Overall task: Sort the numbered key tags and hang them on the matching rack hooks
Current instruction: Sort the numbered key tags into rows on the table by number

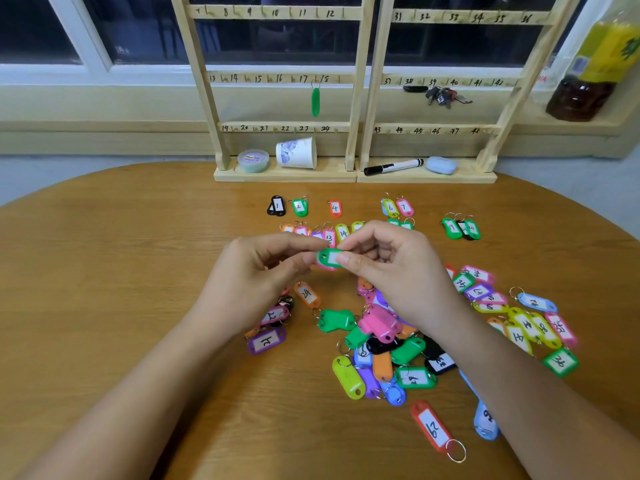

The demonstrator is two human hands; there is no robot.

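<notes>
1. Nearest of all, well below the green tag (329, 258) that the hands hold, an orange-red tag marked 29 (433, 427) lies flat on the wooden table (138, 271) with its ring pointing away from the held tag.
2. Just below and right of the green tag, a loose pile of tags (381, 344) in green, pink, orange, purple, blue, black and yellow lies jumbled. Some are face up with numbers, others face down.
3. The green tag is held above the table. It is oval with a white paper window and a hole at its left end, and no number can be read on it. A pink edge shows just under it.
4. The left hand (256, 271) pinches its left end between thumb and forefinger. The right hand (391, 268) pinches its right end the same way, with the other fingers curled in.
5. Just beyond the green tag, a row with tag 14 (343, 233) is partly hidden by both hands. Farther still lies a row that includes tag 4 (334, 208).
6. Far beyond the green tag stands the wooden rack (360, 98) with numbered hooks. One hung tag (315, 102), also green, dangles by number 18, and a bunch of keys (443, 95) hangs to the right of it.
7. On the rack's base sit a paper cup (297, 153) and a marker (393, 167).
</notes>
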